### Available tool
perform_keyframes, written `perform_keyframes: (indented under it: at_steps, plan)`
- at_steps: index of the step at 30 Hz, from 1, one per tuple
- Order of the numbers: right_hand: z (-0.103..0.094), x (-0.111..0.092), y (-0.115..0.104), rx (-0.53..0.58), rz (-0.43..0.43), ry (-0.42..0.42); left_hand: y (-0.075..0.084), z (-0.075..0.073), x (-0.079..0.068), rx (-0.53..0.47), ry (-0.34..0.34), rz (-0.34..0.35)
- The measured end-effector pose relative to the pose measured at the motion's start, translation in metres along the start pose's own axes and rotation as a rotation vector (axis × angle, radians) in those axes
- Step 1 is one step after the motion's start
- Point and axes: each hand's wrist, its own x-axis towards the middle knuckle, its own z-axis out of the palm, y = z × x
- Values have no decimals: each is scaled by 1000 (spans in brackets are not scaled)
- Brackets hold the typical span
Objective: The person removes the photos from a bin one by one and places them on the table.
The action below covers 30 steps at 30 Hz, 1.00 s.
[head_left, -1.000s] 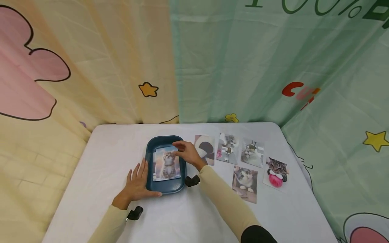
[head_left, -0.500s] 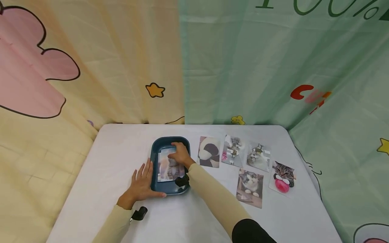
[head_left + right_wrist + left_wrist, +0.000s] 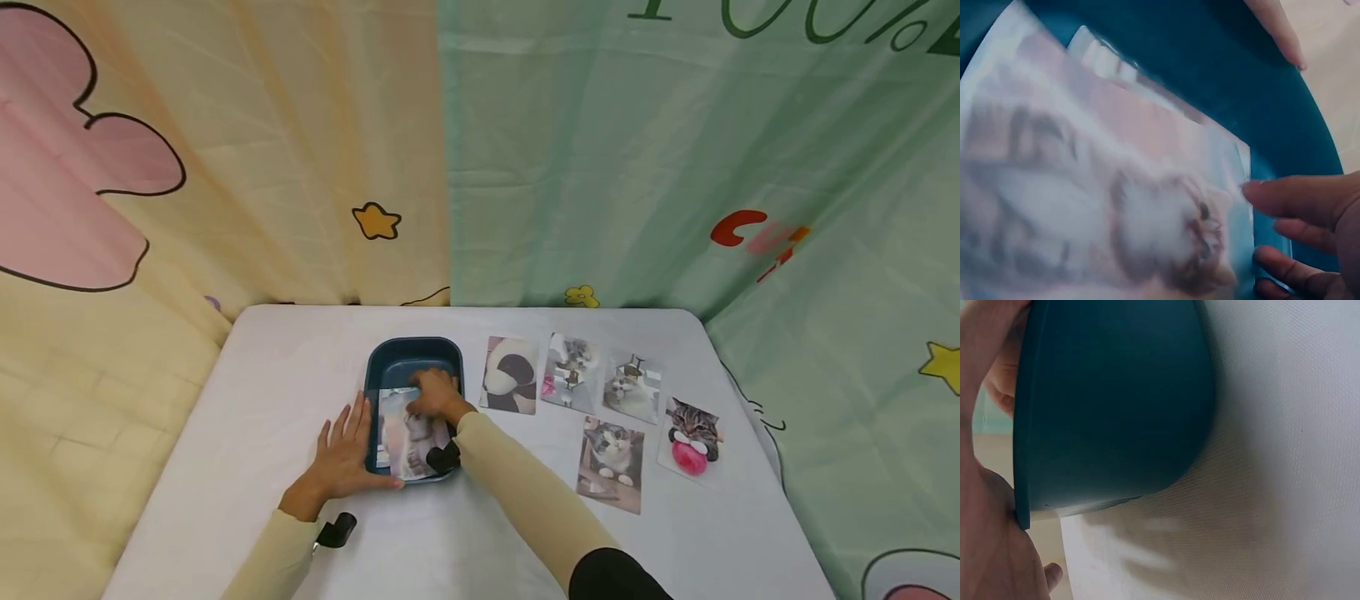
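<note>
My left hand (image 3: 345,457) rests against the left side of the dark blue tray (image 3: 416,346), fingers spread straight along it and the thumb at its near rim. In the left wrist view, the tray's outer wall (image 3: 1116,394) fills much of the picture beside the palm. Inside the tray, my right hand (image 3: 437,396) pinches the far edge of a kitten photo card (image 3: 397,429); in the right wrist view, the thumb (image 3: 1266,194) overlaps that edge. Another card (image 3: 1104,59) shows partly from beneath it. The right hand and wrist camera cover part of the kitten card.
Right of the tray, several cat photo cards lie face up: a grey-and-white one (image 3: 510,375), two pale ones (image 3: 568,372) (image 3: 632,387), a kitten card (image 3: 611,462) and a tabby with a pink ball (image 3: 692,437). Printed curtains (image 3: 525,167) stand behind the white table (image 3: 300,350).
My right hand has reached the kitten card's far edge, and the card has moved nearer to me, over the tray's near end. The left hand has stayed at the tray.
</note>
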Motion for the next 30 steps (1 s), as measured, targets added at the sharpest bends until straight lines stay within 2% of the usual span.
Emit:
perform_keyframes:
  at_steps: [3, 10, 16, 20, 22, 30]
  plan:
    - [-7, -12, -7, -4, -5, -29, 0, -2, 0, -11, 2, 1]
    - [-18, -25, -10, -26, -78, 21, 0, -3, -2, -8, -10, -1]
    - [-27, -34, -7, -3, -204, 66, 1, -2, -1, -19, -16, -4]
    - [-33, -38, -2, 74, -320, 110, 1, -2, -1, -20, -26, -14]
    - [-34, -40, 2, 125, -350, 121, 0, -1, 0, -21, -29, -15]
    - [-38, -46, 21, 306, -355, 204, 0, -1, 0, -23, -31, -18]
